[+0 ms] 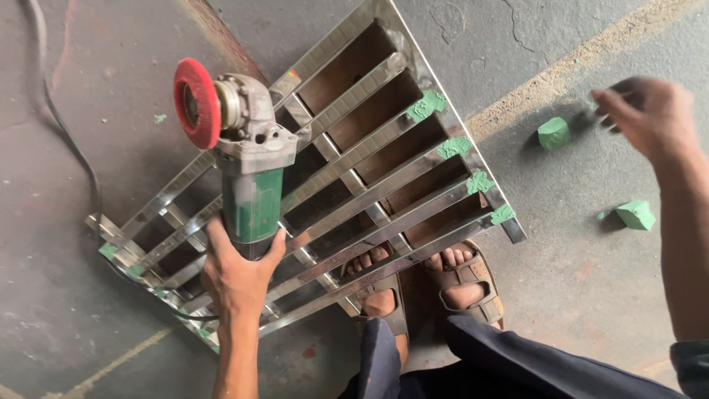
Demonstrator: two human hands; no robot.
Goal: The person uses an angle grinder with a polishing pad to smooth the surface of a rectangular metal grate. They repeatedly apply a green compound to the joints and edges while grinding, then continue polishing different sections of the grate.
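your left hand [238, 277] wraps tight round the green-bodied angle grinder with its red flap disc [247, 159], held above the shiny steel grille [384, 185]. it looks heavy and top-weighted, so grip low on the body. your right hand [650, 114] hangs open and empty near the far green compound block [554, 133].

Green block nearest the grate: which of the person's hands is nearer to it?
Right. The right hand hovers just beside the green block; the left hand grips the grinder far across the grate.

A green-bodied angle grinder [247, 159] with a red flap disc [196, 103] stands upright at centre left, over a shiny steel grille [384, 170].
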